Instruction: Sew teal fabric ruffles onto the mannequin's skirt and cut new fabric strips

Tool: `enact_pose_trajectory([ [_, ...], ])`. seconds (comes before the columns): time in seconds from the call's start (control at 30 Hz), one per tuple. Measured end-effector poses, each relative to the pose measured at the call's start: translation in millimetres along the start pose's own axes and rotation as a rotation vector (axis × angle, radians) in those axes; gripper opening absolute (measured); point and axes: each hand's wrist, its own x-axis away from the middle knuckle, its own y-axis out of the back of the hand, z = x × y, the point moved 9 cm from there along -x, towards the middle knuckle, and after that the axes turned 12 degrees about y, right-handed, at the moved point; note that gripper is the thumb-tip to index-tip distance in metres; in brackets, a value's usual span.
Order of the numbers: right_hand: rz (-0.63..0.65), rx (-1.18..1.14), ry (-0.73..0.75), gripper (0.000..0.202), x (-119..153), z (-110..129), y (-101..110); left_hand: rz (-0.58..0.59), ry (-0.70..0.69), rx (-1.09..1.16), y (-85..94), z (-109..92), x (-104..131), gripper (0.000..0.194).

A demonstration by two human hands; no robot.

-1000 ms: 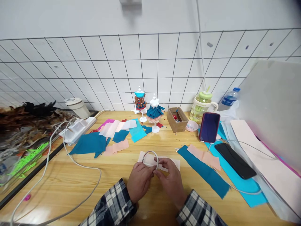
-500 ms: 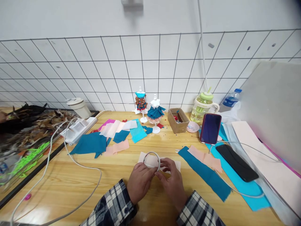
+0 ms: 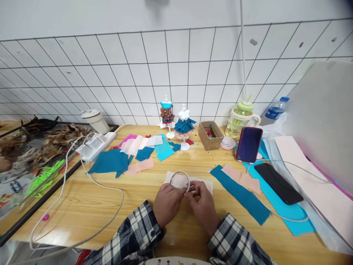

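Observation:
A thin pale ring (image 3: 188, 180) stands tilted between my two hands, over a pale pink cloth strip (image 3: 209, 186) lying on the table. My left hand (image 3: 168, 202) is closed on the ring's lower side, its fingers pointing right. From the right, my right hand (image 3: 202, 204) pinches the ring's lower right edge, with thumb and fingertips close to the left fingertips. The lower part of the ring is hidden behind the fingers. Further back stand two small white dress forms, one with a teal ruffled skirt (image 3: 184, 127), the other with a brown and turquoise outfit (image 3: 167, 113).
Cloth scraps (image 3: 110, 162) lie at the back left beside a power strip (image 3: 97, 147) and looping white cable. A cardboard box (image 3: 211, 141), green-lidded jug (image 3: 239, 119) and upright phone (image 3: 249, 144) stand at the back right. Teal cloth (image 3: 239, 195) and a black phone (image 3: 278, 183) lie right.
The view has tilted and shifted, so the near table edge now shows. Both hands keep their hold on the ring, with only slight finger movement.

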Motion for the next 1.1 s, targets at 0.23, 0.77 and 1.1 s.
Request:
enact_pose_trajectory([
  [0.23,-0.075,0.168,0.163,0.010,-1.9,21.2,15.4,-0.005,0.064,0.044,6.3,2.6,-1.3,0.031],
  [0.77,-0.099,0.152,0.134,0.010,-12.7,26.6,48.7,-0.026,0.024,0.016,24.8,14.6,11.0,0.027],
  [1.1,-0.034,0.212,0.643,0.014,4.8,92.3,31.9,-0.113,0.254,0.146,43.3,45.4,3.1,0.027],
])
